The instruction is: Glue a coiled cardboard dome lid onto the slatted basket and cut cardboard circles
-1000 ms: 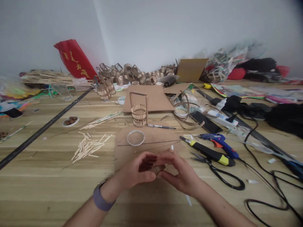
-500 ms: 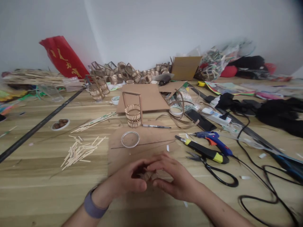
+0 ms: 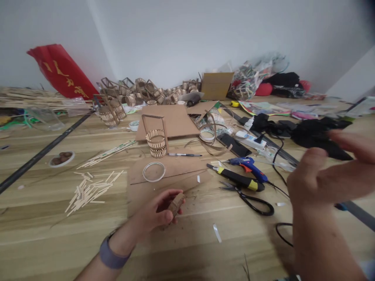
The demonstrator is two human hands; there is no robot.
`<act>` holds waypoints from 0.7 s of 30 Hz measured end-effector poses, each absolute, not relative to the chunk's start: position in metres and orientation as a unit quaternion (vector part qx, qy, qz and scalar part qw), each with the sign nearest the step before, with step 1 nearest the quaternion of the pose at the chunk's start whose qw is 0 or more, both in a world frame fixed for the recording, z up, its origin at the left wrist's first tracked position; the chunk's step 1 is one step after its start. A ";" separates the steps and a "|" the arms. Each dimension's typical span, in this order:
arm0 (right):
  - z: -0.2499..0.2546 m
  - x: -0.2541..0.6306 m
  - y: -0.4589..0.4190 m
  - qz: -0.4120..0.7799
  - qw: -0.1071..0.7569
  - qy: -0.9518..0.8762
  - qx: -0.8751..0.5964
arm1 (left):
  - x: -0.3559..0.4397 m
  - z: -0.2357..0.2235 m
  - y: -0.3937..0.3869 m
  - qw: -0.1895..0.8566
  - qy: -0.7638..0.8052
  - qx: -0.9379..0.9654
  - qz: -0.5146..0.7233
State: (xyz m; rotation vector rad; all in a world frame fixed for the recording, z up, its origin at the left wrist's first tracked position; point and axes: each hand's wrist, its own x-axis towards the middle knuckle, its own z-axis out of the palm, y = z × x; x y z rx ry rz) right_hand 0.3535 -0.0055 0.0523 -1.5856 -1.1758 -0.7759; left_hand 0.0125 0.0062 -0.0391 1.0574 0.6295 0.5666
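Observation:
My left hand, with a purple band at its wrist, is closed around a small brown block-like piece above a cardboard sheet. Fingers hide part of the piece, and I cannot make out its kind. At the right, my right hand is raised off the table, blurred, with thumb and fingers apart and nothing visible in it. A white ring lies on the cardboard beyond my left hand. Behind the ring a small slatted bucket with a tall handle stands upright.
Scissors, a yellow-black cutter and a blue glue gun with its cord lie right of the cardboard. Short sticks are scattered left, near a dish of brown balls. Many small buckets are heaped along the wall.
My right hand has parted from my left and swung up to the right. The brown piece now shows in my left hand. The view has shifted to the right.

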 end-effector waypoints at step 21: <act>0.020 0.424 0.025 0.282 0.337 -0.395 -0.806 | 0.014 -0.029 0.009 0.695 0.351 0.576 0.248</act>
